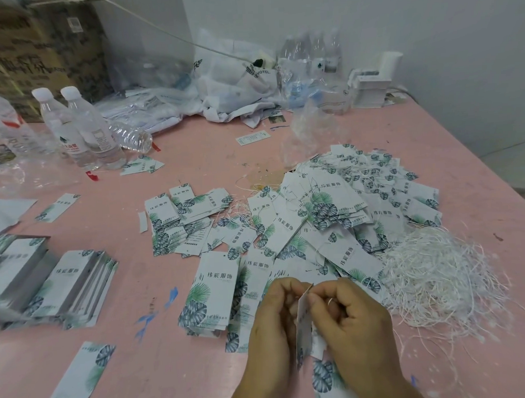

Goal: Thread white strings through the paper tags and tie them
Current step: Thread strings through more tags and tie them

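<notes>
Both hands work one tag just above the near edge of the table.

From the head view, the left hand (274, 314) and right hand (348, 312) meet at the top of a tag (304, 331) held edge-on between them, the fingers (319, 292) of both curled and pinched on its upper end; a string there is probably being fed through the hole, though it is too thin to make out. The tag is light, stiff card that will crease if squeezed, so it is best held by its top corners beside the hole. The strings (436, 270) lie in a loose tangle just right of the hands, limp, slippery and prone to snagging; take one by its end. Finished tags (359, 183) are heaped beyond, unthreaded stacks (77, 285) sit at left on the pink table (172, 365).
</notes>
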